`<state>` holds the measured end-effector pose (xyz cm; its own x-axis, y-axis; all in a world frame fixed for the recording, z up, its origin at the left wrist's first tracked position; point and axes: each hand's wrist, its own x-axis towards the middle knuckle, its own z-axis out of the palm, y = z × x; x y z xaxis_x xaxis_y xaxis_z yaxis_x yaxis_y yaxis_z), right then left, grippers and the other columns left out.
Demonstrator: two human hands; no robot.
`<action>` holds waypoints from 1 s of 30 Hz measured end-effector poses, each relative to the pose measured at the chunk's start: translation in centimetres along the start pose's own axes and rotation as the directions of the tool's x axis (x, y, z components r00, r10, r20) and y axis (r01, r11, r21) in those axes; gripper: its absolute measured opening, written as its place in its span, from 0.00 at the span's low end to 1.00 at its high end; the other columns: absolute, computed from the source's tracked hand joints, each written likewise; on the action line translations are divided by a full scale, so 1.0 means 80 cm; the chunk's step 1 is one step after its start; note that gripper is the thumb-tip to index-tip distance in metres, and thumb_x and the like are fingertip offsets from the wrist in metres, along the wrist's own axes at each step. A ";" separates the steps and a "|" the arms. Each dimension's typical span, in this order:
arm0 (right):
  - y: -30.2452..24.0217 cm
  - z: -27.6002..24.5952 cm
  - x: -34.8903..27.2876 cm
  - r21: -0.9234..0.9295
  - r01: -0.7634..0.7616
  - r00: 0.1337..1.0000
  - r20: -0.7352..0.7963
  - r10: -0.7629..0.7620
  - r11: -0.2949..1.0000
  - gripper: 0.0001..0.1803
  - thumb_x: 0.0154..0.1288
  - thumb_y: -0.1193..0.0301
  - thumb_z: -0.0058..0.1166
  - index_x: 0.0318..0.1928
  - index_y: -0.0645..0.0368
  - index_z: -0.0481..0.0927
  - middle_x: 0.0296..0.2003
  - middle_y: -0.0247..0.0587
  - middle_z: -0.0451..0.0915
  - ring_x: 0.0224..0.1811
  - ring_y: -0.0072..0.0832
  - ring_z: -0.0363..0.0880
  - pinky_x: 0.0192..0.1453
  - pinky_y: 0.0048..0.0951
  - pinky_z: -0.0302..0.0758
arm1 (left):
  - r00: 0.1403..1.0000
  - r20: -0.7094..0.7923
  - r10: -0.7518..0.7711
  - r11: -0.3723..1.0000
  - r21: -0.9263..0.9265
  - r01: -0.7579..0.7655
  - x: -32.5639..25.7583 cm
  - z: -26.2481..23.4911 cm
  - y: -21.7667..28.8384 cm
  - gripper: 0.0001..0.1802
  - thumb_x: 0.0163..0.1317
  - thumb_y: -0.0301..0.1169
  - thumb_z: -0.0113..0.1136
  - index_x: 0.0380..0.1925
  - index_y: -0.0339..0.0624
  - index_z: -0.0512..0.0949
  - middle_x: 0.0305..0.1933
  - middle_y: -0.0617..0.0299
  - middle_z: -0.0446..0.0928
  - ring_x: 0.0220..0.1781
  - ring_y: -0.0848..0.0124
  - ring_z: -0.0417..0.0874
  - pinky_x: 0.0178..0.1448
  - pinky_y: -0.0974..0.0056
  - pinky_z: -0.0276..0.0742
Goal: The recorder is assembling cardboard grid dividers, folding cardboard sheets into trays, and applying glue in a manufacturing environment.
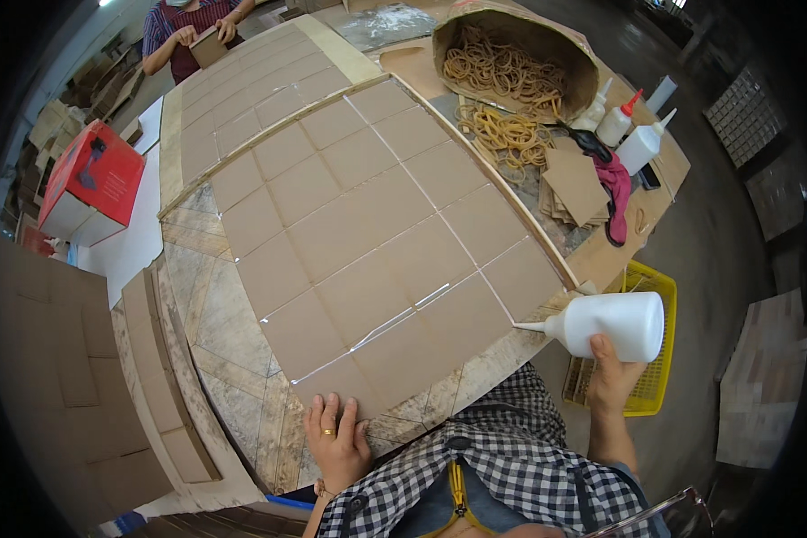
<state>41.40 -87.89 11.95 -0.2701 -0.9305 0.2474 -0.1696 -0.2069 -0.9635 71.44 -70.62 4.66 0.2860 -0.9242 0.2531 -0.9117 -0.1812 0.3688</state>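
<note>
My right hand [611,372] grips a white squeeze glue bottle [611,325], tilted on its side. Its nozzle points left and meets the near right corner of a field of brown cardboard panels [377,269] laid edge to edge. White lines of glue [403,316] run along several of the seams. With fingers stretched out, my left hand [339,439] lies at the panels' near edge, fingertips on the cardboard. A thin wooden strip [489,175] borders the panels on the right, and another [269,143] crosses their far left side.
A paper sack of rubber bands [511,67] lies at the far right, near more glue bottles [638,148], a pink cloth [615,193] and stacked card pieces [572,184]. A yellow basket [662,377] stands below the table's right edge. Left is a red box [99,179]; beyond, a co-worker [193,36] handles a panel.
</note>
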 end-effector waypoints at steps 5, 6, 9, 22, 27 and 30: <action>-0.021 0.029 0.044 0.114 0.011 0.998 0.063 -0.018 0.993 0.23 0.55 0.77 0.62 0.51 0.67 0.71 0.44 0.39 0.76 0.45 0.26 0.76 0.52 0.28 0.72 | 1.000 0.000 0.008 1.000 -0.011 -0.008 0.001 0.000 -0.002 0.21 0.46 0.28 0.63 0.45 0.43 0.79 0.53 0.49 0.73 0.59 0.47 0.68 0.62 0.44 0.62; -0.023 0.052 0.063 0.144 0.010 0.996 0.088 -0.023 0.990 0.22 0.55 0.77 0.61 0.51 0.67 0.71 0.44 0.39 0.76 0.45 0.26 0.76 0.52 0.28 0.72 | 1.000 -0.006 -0.001 1.000 -0.007 0.001 -0.001 0.000 -0.003 0.21 0.46 0.28 0.63 0.45 0.43 0.79 0.53 0.50 0.73 0.59 0.47 0.68 0.61 0.44 0.62; -0.021 0.161 0.121 0.235 0.052 0.977 0.191 -0.098 0.971 0.20 0.58 0.74 0.60 0.50 0.64 0.72 0.42 0.38 0.76 0.43 0.25 0.77 0.44 0.29 0.77 | 1.000 -0.004 -0.023 0.999 -0.027 0.023 0.001 -0.003 -0.002 0.21 0.46 0.29 0.64 0.45 0.45 0.79 0.53 0.51 0.73 0.58 0.48 0.69 0.61 0.44 0.63; 0.060 0.581 0.230 0.412 0.188 0.977 0.016 -0.213 0.892 0.41 0.45 0.67 0.72 0.57 0.62 0.62 0.49 0.46 0.72 0.49 0.33 0.75 0.45 0.32 0.78 | 0.999 0.033 -0.044 0.998 -0.039 0.045 -0.009 0.001 -0.018 0.23 0.49 0.39 0.69 0.48 0.57 0.79 0.57 0.62 0.71 0.62 0.57 0.68 0.58 0.50 0.66; 0.052 0.615 0.217 0.346 0.215 0.973 0.002 -0.230 0.913 0.43 0.44 0.64 0.73 0.57 0.63 0.62 0.50 0.48 0.72 0.53 0.39 0.72 0.58 0.37 0.69 | 0.997 0.029 -0.065 0.997 -0.041 0.066 -0.012 0.006 -0.021 0.22 0.45 0.41 0.70 0.45 0.58 0.81 0.57 0.63 0.72 0.63 0.59 0.68 0.60 0.49 0.64; 0.049 0.621 0.216 0.328 0.221 0.970 0.026 -0.242 0.919 0.43 0.43 0.62 0.73 0.56 0.64 0.61 0.52 0.51 0.71 0.55 0.42 0.71 0.61 0.39 0.66 | 0.997 0.025 -0.068 0.997 -0.039 0.069 -0.011 0.006 -0.020 0.22 0.45 0.42 0.71 0.44 0.59 0.82 0.57 0.63 0.72 0.63 0.60 0.68 0.60 0.49 0.64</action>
<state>83.14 -119.80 7.38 -0.1967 -0.8601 0.4707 0.0954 -0.4946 -0.8639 72.52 -69.67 3.42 0.3398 -0.9178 0.2052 -0.8777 -0.2311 0.4199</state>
